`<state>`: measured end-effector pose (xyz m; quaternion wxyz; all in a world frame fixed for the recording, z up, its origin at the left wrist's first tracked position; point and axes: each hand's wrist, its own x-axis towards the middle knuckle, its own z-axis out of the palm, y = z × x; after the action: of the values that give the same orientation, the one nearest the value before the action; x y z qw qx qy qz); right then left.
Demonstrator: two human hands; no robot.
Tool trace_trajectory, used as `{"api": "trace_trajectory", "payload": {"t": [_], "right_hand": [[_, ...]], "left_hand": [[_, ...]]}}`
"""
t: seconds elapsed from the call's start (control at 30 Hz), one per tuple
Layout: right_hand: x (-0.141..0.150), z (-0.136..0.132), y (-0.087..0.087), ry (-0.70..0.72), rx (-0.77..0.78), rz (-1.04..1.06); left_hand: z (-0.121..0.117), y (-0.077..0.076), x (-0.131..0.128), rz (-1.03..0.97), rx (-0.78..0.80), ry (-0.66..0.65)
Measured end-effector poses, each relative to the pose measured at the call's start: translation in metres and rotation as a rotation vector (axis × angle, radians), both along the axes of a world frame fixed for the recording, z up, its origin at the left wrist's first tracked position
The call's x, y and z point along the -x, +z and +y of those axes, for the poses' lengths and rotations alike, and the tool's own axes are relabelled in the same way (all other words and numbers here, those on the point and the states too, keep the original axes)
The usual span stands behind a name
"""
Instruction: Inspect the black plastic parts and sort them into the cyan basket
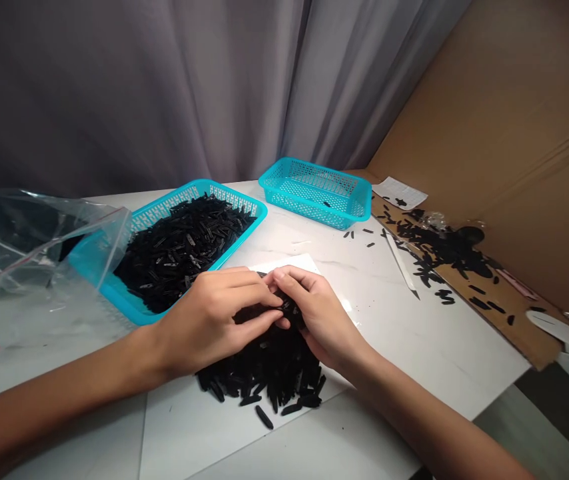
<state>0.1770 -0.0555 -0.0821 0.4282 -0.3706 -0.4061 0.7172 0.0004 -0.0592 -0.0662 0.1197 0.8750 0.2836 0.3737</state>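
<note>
My left hand (229, 313) and my right hand (314, 307) meet over a pile of small, long black pieces (269, 370) on a white sheet (184, 427). The fingers of my right hand curl around several of these black pieces (290, 308). My left thumb and fingertips are closed together at the same spot, touching the pieces there; exactly what they pinch is partly hidden. One loose black piece (264, 417) lies in front of the pile. Just beyond my left hand stands a blue basket (259, 217) heaped with similar black pieces, some showing shiny slotted faces.
A second blue basket (314, 212) at the back holds one small dark piece. Clear plastic bags (54, 267) lie at left. On the right are a white pencil-like tool (400, 263), scattered black pieces (439, 247) on cardboard (529, 347), a paper slip (399, 192) and a white-handled object (564, 333).
</note>
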Motion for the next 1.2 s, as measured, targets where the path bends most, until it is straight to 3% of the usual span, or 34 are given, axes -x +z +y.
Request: {"api": "trace_trajectory", "payload": {"t": [0.17, 0.27, 0.4, 0.53, 0.67, 0.8, 0.9, 1.2], "right_hand": [[0.001, 0.001, -0.003, 0.053, -0.031, -0.04], [0.0, 0.001, -0.002, 0.081, -0.002, -0.033], [-0.003, 0.003, 0.001, 0.084, 0.072, 0.009], [-0.007, 0.006, 0.003, 0.073, 0.089, 0.005], [-0.008, 0.005, 0.003, 0.057, -0.034, -0.077], [-0.011, 0.004, 0.002, 0.057, -0.13, -0.158], [-0.012, 0.004, 0.001, 0.035, -0.16, -0.193], [-0.014, 0.006, 0.004, -0.047, -0.215, -0.239]], "left_hand": [[0.0, 0.0, -0.001, 0.034, -0.101, 0.104], [0.0, 0.002, -0.001, -0.005, -0.019, 0.151], [0.002, 0.01, 0.0, -0.071, 0.201, 0.216], [0.009, 0.017, 0.002, -0.165, 0.564, 0.291], [0.017, 0.019, 0.005, -0.299, 0.86, 0.306], [0.019, 0.017, 0.007, -0.331, 1.026, 0.241], [0.019, 0.016, 0.007, -0.341, 1.063, 0.198], [0.018, 0.019, 0.007, -0.372, 0.974, 0.166]]}}
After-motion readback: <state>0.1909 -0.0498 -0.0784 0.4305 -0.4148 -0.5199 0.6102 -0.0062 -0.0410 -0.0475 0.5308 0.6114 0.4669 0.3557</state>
